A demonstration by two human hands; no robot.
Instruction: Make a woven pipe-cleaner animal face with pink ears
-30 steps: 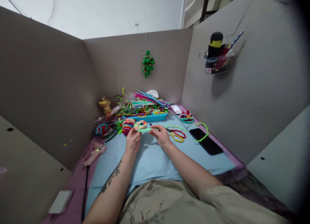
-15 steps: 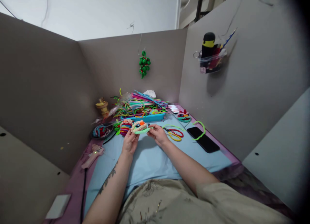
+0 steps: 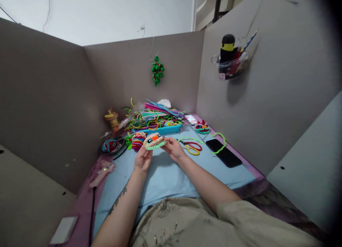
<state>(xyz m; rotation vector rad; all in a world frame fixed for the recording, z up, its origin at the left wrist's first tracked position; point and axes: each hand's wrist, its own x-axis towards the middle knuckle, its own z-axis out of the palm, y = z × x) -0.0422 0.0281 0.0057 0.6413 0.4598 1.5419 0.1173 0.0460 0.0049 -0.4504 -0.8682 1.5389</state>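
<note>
Between my two hands is a small pipe-cleaner face (image 3: pixel 154 141), cream on top with an orange middle, dark-and-white eyes and a mint-green lower edge. My left hand (image 3: pixel 143 158) pinches its left lower side. At its right end, the fingers of my right hand (image 3: pixel 173 148) are closed on it. It is held above the blue cloth (image 3: pixel 171 175). Just behind my left hand sits a striped multicoloured pipe-cleaner ball (image 3: pixel 138 142). Scissors (image 3: pixel 192 147) with red and yellow handles lie to the right of my right hand.
A blue tray (image 3: pixel 171 129) heaped with pipe cleaners (image 3: pixel 160 113) stands at the back. On the right are a black phone (image 3: pixel 227 156), a green pipe cleaner (image 3: pixel 223 142) and another pipe-cleaner face (image 3: pixel 202 128). A pink glue gun (image 3: pixel 103 173) and a dark bowl (image 3: pixel 121 147) are at left.
The pipe-cleaner face has turned so its eyes and front show more towards me. Both hands still grip it, nearly in the same place. The view has shifted slightly.
</note>
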